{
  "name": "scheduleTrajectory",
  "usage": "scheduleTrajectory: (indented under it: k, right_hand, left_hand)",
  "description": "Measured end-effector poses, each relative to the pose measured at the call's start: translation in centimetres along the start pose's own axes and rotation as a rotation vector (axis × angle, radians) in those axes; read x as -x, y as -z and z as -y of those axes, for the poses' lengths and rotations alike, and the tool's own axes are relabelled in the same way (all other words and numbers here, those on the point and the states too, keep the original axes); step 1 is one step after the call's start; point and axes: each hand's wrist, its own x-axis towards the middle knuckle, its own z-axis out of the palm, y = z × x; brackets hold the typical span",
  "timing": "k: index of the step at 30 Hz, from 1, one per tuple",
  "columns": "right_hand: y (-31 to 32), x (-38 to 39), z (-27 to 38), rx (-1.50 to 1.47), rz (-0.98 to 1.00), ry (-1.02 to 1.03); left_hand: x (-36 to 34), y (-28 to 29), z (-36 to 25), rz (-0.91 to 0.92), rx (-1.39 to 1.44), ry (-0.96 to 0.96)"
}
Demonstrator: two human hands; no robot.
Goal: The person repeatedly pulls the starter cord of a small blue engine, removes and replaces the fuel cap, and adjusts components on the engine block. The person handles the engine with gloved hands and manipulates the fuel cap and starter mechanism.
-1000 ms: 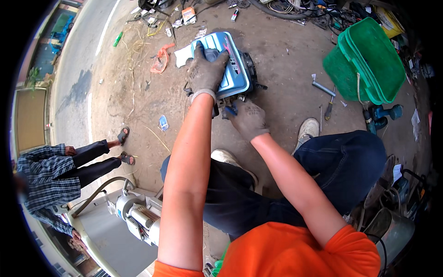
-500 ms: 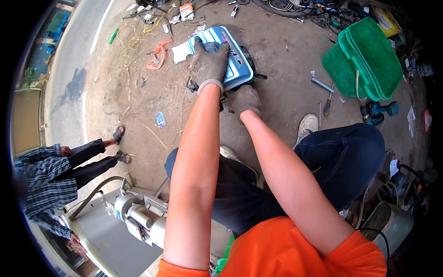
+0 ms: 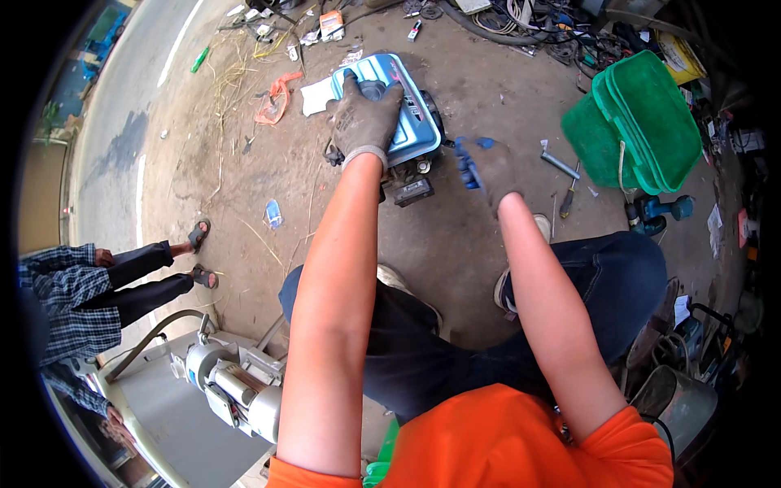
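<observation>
A small engine-driven machine, like a portable generator, stands on the ground ahead with a blue metal tank [image 3: 417,130] on top. My gloved left hand [image 3: 364,122] lies over the tank, thumb and fingers closed around its round black cap [image 3: 373,89]. To the right, clear of the machine, my gloved right hand [image 3: 486,167] hangs with its blue-coated fingers apart and pointing left; nothing shows in them. A black box-shaped part [image 3: 413,192] and other dark parts show below the tank's near edge.
A green bucket [image 3: 598,130], screwdriver [image 3: 569,199], metal tube [image 3: 560,165] and blue power tool [image 3: 655,213] lie to the right. Cables and scrap [image 3: 529,24] line the far side. A person in a checked shirt [image 3: 69,297] stands left, near a grey motor unit [image 3: 236,386].
My right hand has pulled away from the machine's near side to the right, uncovering the black box-shaped part. My left hand stays on the tank. The view has shifted slightly.
</observation>
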Motion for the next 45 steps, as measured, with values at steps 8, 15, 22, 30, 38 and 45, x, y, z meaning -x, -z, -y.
scheduleTrajectory:
  k: [8,15,22,30,38,45]
  right_hand:
    - [-3.5,1.7,-5.6,0.952,-0.068,0.521]
    - [-6.5,2.0,-5.5,1.212,-0.075,0.595]
    - [-6.7,0.5,-5.9,1.212,-0.008,0.690]
    - [-7.1,0.5,-6.2,1.256,-0.028,0.734]
    - [-5.9,0.0,-6.7,1.096,0.053,0.792]
    - [-3.6,1.3,-6.9,1.054,0.077,0.695]
  left_hand:
    - [0.0,-0.2,-0.5,0.006,-0.008,0.015]
    - [-0.1,-0.6,-0.1,-0.018,-0.010,-0.005]
    - [-0.4,-1.0,0.3,-0.028,0.013,-0.033]
    - [-0.2,-0.8,0.0,-0.019,0.008,-0.014]
    - [-0.2,-0.6,0.0,-0.011,0.000,-0.010]
    - [-0.2,-0.9,0.2,-0.018,0.003,-0.017]
